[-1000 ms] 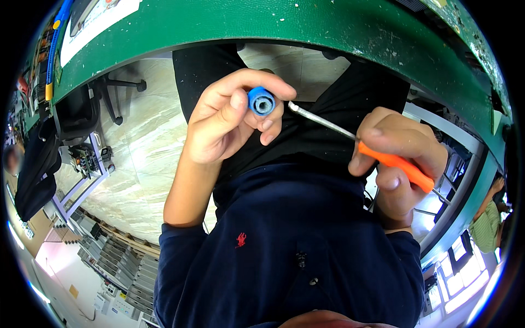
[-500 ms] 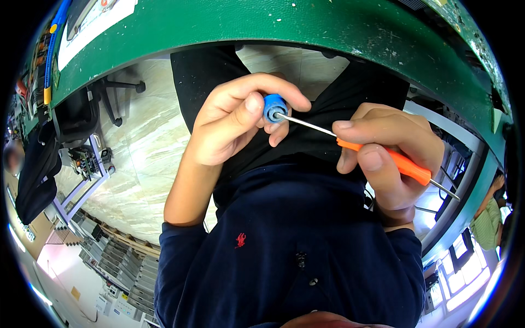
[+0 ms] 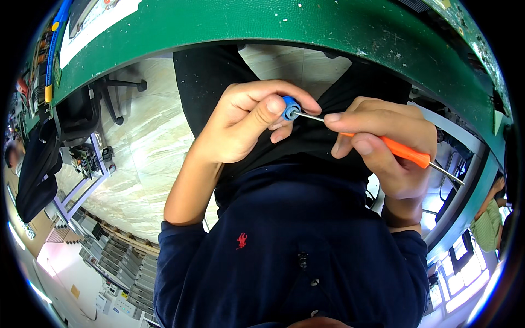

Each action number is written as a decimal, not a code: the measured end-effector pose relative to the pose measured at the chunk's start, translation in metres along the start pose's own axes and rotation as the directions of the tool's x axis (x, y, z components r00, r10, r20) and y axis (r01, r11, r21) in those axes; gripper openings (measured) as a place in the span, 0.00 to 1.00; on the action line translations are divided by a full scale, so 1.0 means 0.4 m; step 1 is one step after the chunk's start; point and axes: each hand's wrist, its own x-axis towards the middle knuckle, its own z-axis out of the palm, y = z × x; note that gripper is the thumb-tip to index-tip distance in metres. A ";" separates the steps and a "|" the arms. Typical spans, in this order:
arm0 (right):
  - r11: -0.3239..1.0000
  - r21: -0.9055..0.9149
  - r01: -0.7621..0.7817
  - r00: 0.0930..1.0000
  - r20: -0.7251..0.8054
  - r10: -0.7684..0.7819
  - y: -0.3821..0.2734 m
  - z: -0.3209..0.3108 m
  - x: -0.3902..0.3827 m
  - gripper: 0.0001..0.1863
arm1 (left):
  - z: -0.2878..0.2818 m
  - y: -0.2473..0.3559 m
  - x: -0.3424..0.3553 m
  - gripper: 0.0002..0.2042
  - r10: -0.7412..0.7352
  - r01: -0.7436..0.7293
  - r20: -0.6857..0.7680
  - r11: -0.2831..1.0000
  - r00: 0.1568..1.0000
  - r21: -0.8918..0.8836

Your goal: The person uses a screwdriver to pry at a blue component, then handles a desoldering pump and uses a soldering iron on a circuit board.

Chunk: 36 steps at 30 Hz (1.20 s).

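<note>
My left hand [image 3: 249, 117] grips a small blue cylindrical piece [image 3: 290, 105] between thumb and curled fingers, above my lap, with a hollow in the end turned toward me. My right hand [image 3: 394, 142] is closed round a screwdriver [image 3: 407, 151] with an orange handle. Its thin metal shaft reaches left into the hollow of the blue piece; the exact tip is hidden there. Another metal shaft sticks out of the rear of the handle, below my right hand.
A green bench edge [image 3: 284, 24] arches over my knees, with tools [image 3: 53, 52] and a white sheet at its left. A black chair [image 3: 79, 109] and a metal frame with electronics [image 3: 82, 161] stand at left. Another person [image 3: 485, 224] is at the far right.
The screwdriver tip went from beside the blue piece into its hollow. Both hands have since shifted slightly, my left one rightward and my right one up, bringing them closer together.
</note>
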 end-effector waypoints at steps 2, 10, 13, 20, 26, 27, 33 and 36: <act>1.000 -0.007 -0.011 1.000 0.005 0.011 0.002 0.004 -0.001 0.14 | 0.008 0.006 0.001 0.27 -0.020 0.022 -0.027 0.998 0.999 0.055; 0.996 -0.091 -0.023 0.998 0.059 0.029 0.017 0.010 0.001 0.12 | 0.000 0.006 -0.006 0.21 -0.051 0.080 -0.089 0.932 0.995 0.355; 0.992 -0.123 -0.013 1.000 0.015 0.015 0.028 0.024 -0.005 0.11 | -0.003 0.009 -0.006 0.19 -0.061 0.111 -0.119 0.875 0.991 0.471; 0.979 -0.204 0.006 0.999 -0.035 -0.013 0.013 0.028 -0.007 0.12 | 0.000 0.014 0.009 0.16 -0.024 0.101 -0.199 0.918 0.980 0.384; 0.984 -0.165 0.063 0.997 -0.030 -0.068 0.022 0.010 -0.015 0.12 | 0.021 0.031 -0.012 0.15 -0.009 0.132 -0.273 0.890 0.962 0.437; 0.987 -0.150 0.063 0.997 -0.023 -0.068 0.022 0.006 -0.016 0.12 | 0.021 0.034 -0.014 0.15 -0.023 0.145 -0.275 0.890 0.961 0.433; 0.997 0.002 0.074 0.996 0.056 -0.074 0.027 -0.028 -0.035 0.11 | 0.030 0.053 -0.034 0.12 -0.094 0.144 -0.145 0.909 0.985 0.390; 0.995 0.098 0.025 0.993 0.111 -0.035 0.025 -0.044 -0.047 0.12 | 0.033 0.068 -0.023 0.15 0.001 -0.194 0.249 0.630 0.969 0.752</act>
